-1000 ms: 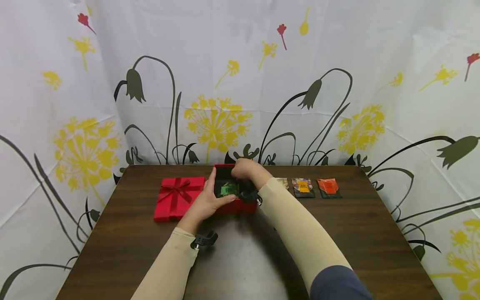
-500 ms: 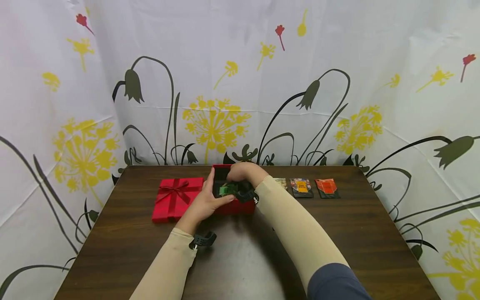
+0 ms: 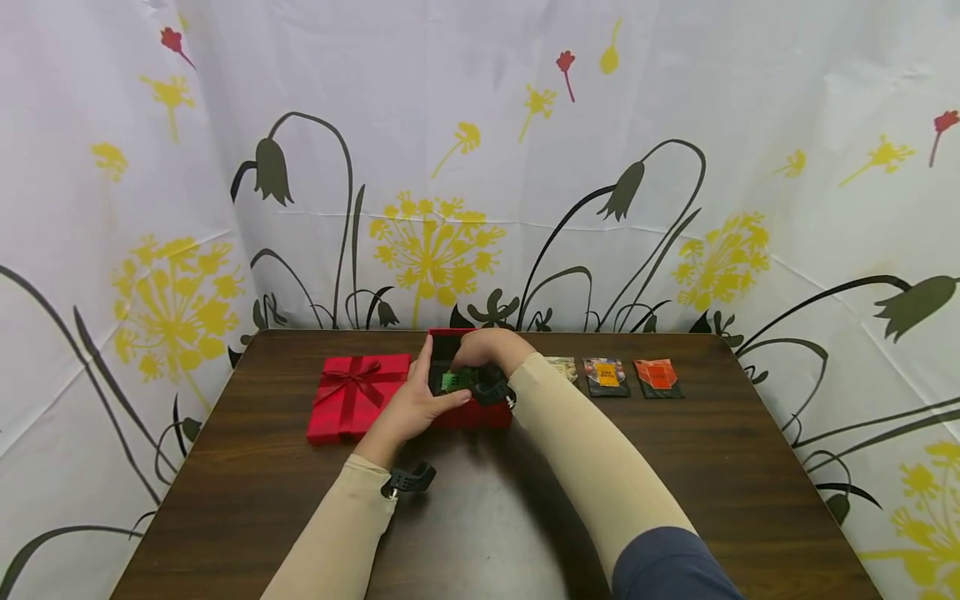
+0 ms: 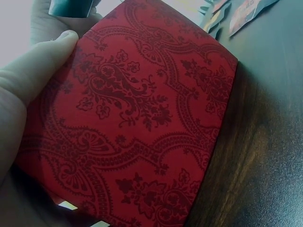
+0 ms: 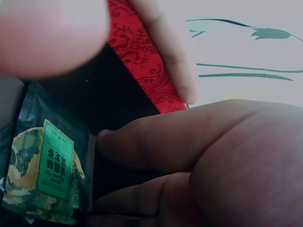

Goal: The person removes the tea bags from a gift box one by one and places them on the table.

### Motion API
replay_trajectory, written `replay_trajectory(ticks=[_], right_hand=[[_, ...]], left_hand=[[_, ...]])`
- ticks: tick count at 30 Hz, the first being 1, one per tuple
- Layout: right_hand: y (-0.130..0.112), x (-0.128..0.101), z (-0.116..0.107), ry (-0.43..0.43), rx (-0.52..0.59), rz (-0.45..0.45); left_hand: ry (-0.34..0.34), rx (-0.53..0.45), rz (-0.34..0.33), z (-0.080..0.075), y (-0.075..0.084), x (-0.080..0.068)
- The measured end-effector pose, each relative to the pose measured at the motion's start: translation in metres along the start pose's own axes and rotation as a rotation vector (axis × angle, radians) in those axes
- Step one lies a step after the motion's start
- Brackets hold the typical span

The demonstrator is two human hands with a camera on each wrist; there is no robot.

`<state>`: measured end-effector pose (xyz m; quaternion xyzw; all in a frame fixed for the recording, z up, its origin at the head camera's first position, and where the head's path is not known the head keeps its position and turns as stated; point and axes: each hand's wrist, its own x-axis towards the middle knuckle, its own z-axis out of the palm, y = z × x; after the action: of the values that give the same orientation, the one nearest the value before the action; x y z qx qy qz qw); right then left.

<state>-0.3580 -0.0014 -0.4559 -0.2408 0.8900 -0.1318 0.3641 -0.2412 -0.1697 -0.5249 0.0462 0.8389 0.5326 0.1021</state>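
Both hands at open red gift box mid-worktop.
Left hand grips box's near-left wall, thumb on rim; right hand curls down inside, pinching green tea packet. Only right wrist view shows packet's label; left wrist view shows box's paisley side.

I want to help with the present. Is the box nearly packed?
Just begun. Done: the lid with the bow is off. In hand: left hand steadies the red box while the right hand puts in the green packet. Left: three packets wait beside it.
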Motion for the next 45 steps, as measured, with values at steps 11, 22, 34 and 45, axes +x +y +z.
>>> replay_trajectory(ticks=[11,22,34,45], right_hand=[[-0.001,0.004,0.003,0.015,-0.053,0.034],[0.003,0.006,0.008,0.015,-0.077,-0.006],[0.006,0.009,0.015,0.005,-0.029,0.014],[0.018,0.015,0.024,0.077,0.075,-0.227]], left_hand=[[0.001,0.008,-0.003,0.000,-0.002,0.001],[0.005,0.002,0.001,0.000,-0.002,0.001],[0.013,0.007,-0.004,0.001,0.001,0.000],[0.012,0.007,-0.004,0.001,0.001,0.000]])
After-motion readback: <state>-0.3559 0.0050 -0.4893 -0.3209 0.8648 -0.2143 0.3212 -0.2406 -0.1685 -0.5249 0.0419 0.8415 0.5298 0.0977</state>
